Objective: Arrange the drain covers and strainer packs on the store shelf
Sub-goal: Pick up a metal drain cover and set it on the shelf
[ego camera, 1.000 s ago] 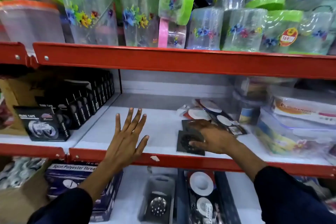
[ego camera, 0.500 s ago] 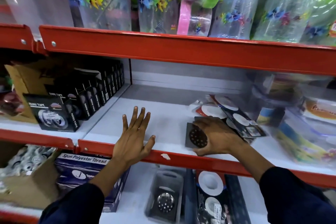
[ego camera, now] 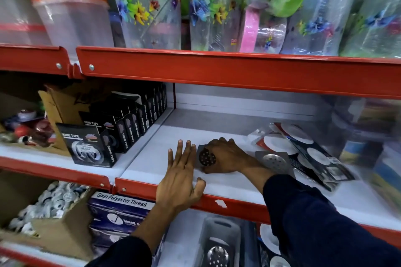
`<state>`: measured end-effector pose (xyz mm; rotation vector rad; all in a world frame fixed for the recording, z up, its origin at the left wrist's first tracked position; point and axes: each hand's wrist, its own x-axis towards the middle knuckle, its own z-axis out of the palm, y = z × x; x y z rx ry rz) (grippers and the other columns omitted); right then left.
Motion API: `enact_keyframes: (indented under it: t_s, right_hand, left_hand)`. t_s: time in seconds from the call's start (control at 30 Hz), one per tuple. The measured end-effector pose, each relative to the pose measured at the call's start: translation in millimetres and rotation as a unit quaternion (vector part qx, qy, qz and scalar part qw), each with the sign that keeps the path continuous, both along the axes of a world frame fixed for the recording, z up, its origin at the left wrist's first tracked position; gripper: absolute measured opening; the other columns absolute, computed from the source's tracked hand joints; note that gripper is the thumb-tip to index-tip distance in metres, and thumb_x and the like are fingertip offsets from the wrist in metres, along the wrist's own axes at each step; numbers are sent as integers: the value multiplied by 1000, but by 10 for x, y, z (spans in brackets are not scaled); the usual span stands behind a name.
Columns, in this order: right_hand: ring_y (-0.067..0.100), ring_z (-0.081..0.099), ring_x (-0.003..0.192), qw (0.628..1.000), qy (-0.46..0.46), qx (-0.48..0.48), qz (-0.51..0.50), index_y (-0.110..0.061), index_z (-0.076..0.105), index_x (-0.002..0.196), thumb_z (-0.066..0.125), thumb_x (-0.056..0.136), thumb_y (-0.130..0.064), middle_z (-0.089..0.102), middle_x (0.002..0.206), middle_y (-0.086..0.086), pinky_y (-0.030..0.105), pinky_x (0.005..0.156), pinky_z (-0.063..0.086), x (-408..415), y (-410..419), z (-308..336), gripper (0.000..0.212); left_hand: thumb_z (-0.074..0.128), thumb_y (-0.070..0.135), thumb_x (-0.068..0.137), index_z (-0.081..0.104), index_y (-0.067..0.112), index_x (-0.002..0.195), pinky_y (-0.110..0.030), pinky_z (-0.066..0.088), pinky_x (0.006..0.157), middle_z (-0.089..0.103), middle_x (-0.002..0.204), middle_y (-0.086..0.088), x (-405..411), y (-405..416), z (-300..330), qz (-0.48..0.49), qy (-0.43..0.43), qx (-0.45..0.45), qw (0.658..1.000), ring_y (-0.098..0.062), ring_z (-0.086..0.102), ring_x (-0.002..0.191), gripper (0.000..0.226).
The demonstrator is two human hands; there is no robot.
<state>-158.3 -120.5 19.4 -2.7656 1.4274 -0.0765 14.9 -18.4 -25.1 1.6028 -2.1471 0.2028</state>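
A square metal drain cover [ego camera: 206, 156] with a round perforated middle stands on edge on the white shelf [ego camera: 165, 136]. My right hand [ego camera: 225, 156] grips it from behind and the right. My left hand [ego camera: 181, 174] lies flat and spread on the shelf, its fingertips touching the cover's left side. A second drain cover [ego camera: 274, 161] lies flat just right of my right wrist. Dark strainer packs [ego camera: 314, 158] with white discs fan out behind it.
Black nano tape boxes [ego camera: 121, 128] fill the neighbouring shelf on the left. Clear plastic containers [ego camera: 368, 136] crowd the right end. The red shelf lip [ego camera: 227, 202] runs under my left palm. Below lie a thread box [ego camera: 121, 208], a strainer [ego camera: 218, 253] and a carton of white rings [ego camera: 52, 201].
My right hand has slid the drain cover leftward along the shelf, uncovering a second cover lying flat. My left hand has moved right to meet it. The camera has come closer.
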Motion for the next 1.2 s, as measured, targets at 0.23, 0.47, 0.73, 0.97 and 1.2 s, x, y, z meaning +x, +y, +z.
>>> enact_keyframes:
  t_s: [0.23,0.47,0.73,0.97,1.2]
  right_hand:
    - [25,36,137,999,-30,24,-18,-23,26,149,49,74,-79,35,155,0,48,113,28,-301,132,13,96]
    - [26,17,148,995,58,14,-82,-17,9,154,68,70,-57,19,162,6,41,122,14,-1251,462,317,110]
    - [24,49,119,984,123,42,-123,-20,31,144,76,63,-52,50,135,4,32,86,44,-1475,503,336,98]
    - [21,49,116,995,17,-6,-103,-27,39,134,68,58,-67,52,128,-3,37,91,47,-1370,520,362,91]
    - [19,55,99,998,-37,34,-37,-32,56,109,64,61,-66,60,107,-3,37,77,49,-649,351,311,59]
  left_hand:
    - [26,47,81,2,11,155,-52,2,125,1,165,-10,9,-15,-20,5,-4,2,1000,-24,-15,152,86]
    - [24,46,84,-1,11,153,-53,6,125,3,164,-11,-2,-1,-58,13,-19,-8,1000,-25,-8,153,82]
    - [19,49,86,-3,13,154,-52,-3,124,-1,164,-8,16,36,-16,8,-31,8,999,-21,-12,152,80]
    - [17,49,90,12,10,154,-57,-1,123,8,164,-6,341,80,-24,33,-54,1,998,-19,-8,153,75]
    - [17,45,89,17,8,153,-53,-2,124,14,163,-6,400,70,-70,43,-37,3,998,-17,-7,153,74]
